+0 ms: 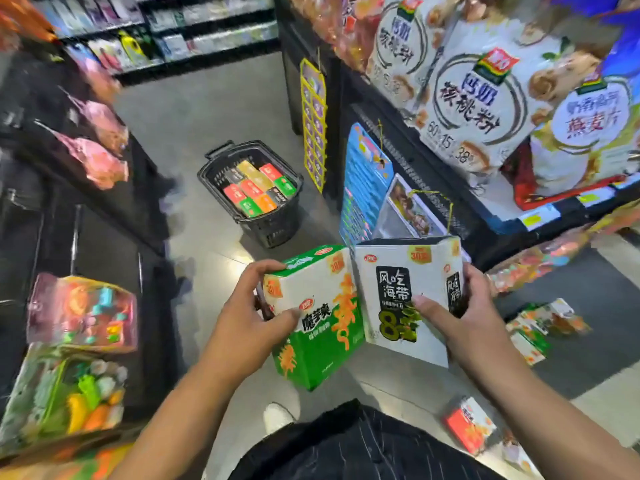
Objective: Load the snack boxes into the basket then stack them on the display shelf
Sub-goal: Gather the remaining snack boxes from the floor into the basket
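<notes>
My left hand grips a green and white snack box by its left side, thumb on the front face. My right hand holds a white snack box with black lettering, thumb across its front and fingers round the right edge. The two boxes touch side by side at chest height. A black basket stands on the floor ahead, filled with several red, green, orange, yellow and dark boxes.
More snack boxes lie on the floor at the right and a red one near my feet. Shelves with bagged goods line the left. A display shelf with large white cartons rises on the right.
</notes>
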### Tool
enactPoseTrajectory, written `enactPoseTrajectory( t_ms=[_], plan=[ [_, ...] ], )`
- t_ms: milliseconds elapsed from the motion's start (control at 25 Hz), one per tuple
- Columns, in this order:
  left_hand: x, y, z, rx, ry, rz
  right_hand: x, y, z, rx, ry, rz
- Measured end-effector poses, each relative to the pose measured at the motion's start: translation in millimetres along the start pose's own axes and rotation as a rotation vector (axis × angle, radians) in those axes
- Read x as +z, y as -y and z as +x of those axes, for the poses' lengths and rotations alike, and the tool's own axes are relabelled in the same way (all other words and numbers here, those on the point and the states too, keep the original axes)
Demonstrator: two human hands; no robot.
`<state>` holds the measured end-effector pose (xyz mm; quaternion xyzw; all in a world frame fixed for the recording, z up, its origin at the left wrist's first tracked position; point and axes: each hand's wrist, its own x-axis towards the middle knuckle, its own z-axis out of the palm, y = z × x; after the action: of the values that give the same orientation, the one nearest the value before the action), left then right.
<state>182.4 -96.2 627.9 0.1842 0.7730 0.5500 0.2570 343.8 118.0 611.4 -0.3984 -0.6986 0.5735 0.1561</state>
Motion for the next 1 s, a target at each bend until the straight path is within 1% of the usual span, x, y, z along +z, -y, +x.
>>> enactPoseTrajectory(
  t_ms=[80, 200, 280, 400, 520, 640, 760, 880, 1000],
  plan=[
    [-53.3, 17.9, 7.1, -0.022, -0.020, -0.014, 54.3, 12.3, 9.0, -0.043, 0.018, -0.079],
    [-121.8, 44.5, 18.8, -0.036, -0.053, -0.089, 138.1, 31.8, 16.9, -0.052, 0.087, -0.110],
    [-157.5, 59.1, 27.3, -0.027, -0.086, -0.122, 183.4, 45.5, 20.4, -0.059, 0.125, -0.118],
    [-199.8, 73.0, 42.8, -0.032, -0.094, -0.117, 234.4, 60.7, 24.4, -0.065, 0.161, -0.134],
    [-226.1, 81.4, 67.8, -0.047, -0.145, -0.125, 270.8, 73.8, 41.4, -0.052, 0.182, -0.181],
    [-241.4, 88.5, 103.4, -0.071, -0.228, -0.066, 301.4, 83.0, 69.5, -0.037, 0.187, -0.222],
    [-254.0, 90.5, 146.1, -0.125, -0.242, -0.064, 324.3, 92.0, 106.5, 0.001, 0.174, -0.233],
    [-268.1, 89.6, 200.5, -0.162, -0.230, -0.074, 347.8, 107.5, 166.4, 0.057, 0.191, -0.233],
    [-281.0, 82.3, 261.8, -0.182, -0.261, -0.106, 376.4, 131.6, 238.2, 0.066, 0.237, -0.226]
  ],
)
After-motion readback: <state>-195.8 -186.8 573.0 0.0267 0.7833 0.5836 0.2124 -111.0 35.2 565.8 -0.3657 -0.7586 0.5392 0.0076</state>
